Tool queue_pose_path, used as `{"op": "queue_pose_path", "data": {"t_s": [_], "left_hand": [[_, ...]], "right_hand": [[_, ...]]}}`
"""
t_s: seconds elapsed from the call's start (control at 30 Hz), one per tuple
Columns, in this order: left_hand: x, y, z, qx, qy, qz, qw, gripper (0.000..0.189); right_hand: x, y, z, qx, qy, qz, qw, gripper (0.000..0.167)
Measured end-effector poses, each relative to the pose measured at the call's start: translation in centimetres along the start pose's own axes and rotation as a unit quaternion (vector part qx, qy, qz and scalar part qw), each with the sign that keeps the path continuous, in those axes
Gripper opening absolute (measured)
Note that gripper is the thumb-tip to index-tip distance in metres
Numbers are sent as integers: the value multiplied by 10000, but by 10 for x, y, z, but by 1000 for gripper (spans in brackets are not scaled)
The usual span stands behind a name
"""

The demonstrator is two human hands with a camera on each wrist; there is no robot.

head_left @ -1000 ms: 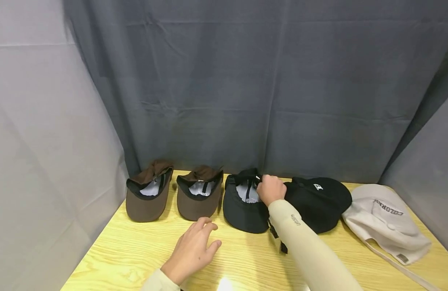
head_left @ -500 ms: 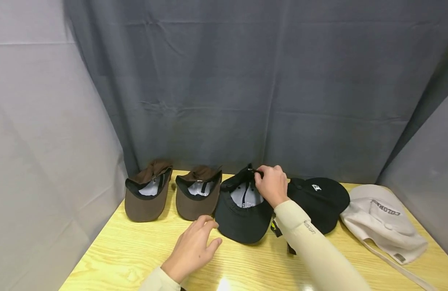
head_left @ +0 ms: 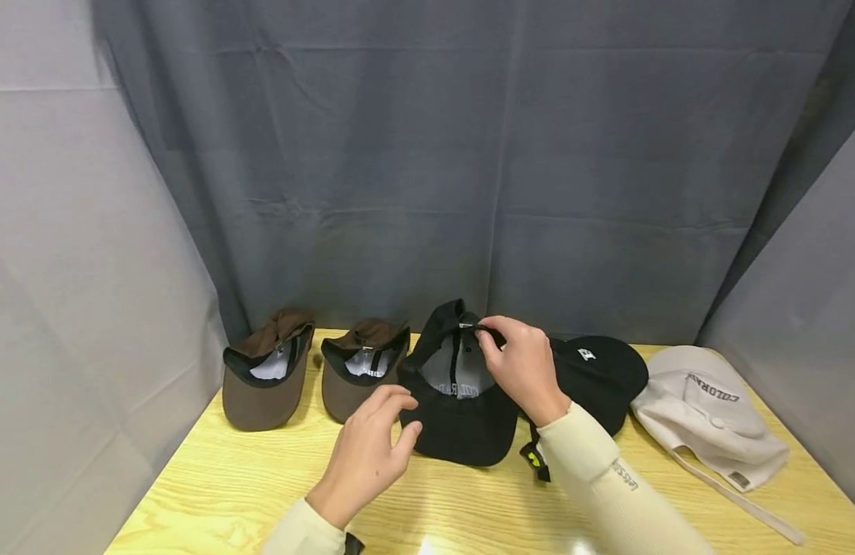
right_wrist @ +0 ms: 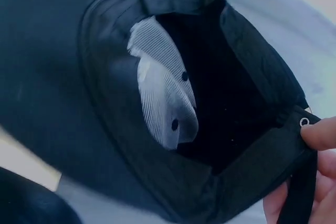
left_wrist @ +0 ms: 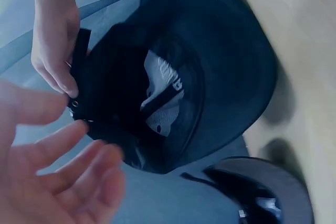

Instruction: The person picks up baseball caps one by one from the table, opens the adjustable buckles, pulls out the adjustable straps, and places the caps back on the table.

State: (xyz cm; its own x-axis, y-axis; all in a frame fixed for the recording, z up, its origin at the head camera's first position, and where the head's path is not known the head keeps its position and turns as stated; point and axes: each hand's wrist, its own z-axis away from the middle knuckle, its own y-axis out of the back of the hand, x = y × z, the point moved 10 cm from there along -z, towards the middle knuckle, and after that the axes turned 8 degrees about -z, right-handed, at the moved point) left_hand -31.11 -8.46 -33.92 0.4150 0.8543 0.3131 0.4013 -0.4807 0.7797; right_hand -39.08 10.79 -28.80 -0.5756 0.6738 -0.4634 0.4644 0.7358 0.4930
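A black baseball cap [head_left: 462,432] hangs in the middle of the row, its inside toward me and its brim low and to the front. My right hand [head_left: 523,368] pinches its rear strap between thumb and fingers, beside a small metal eyelet in the right wrist view. White lining [right_wrist: 163,87] shows inside the crown. My left hand [head_left: 371,443] hovers at the brim's left side, fingers apart and loosely bent, holding nothing. From the left wrist view, the fingers [left_wrist: 68,166] are near the cap's back edge; whether they touch it is unclear.
Two brown caps [head_left: 266,397] [head_left: 351,389] lie inside-up at left on the wooden table [head_left: 212,493]. To the right are another black cap [head_left: 597,385] with a tag [head_left: 534,459] near it and a beige cap [head_left: 711,416] with a long strap. A grey curtain [head_left: 399,154] stands behind.
My right hand has lifted the black cap by its strap and drawn it toward me, away from the other black cap. The left hand has barely moved. The view has shifted slightly right.
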Motion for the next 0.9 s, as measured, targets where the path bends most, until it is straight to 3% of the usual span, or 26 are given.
{"op": "queue_pose_path", "data": {"t_s": [0.13, 0.27, 0.6, 0.9], "left_hand": [[13, 28, -10, 989, -259, 266, 9944, 20], [28, 42, -17, 1425, -514, 441, 9875, 23], [59, 38, -22, 1181, -888, 664, 9868, 31], [77, 28, -23, 1200, -1264, 45, 9847, 24]], "right_hand": [[-25, 22, 11, 200, 448, -182, 9986, 9], [-42, 40, 22, 311, 731, -300, 9964, 13], [-60, 63, 49, 396, 1131, -609, 9909, 25], [-59, 65, 63, 327, 1201, -1241, 9844, 26]]}}
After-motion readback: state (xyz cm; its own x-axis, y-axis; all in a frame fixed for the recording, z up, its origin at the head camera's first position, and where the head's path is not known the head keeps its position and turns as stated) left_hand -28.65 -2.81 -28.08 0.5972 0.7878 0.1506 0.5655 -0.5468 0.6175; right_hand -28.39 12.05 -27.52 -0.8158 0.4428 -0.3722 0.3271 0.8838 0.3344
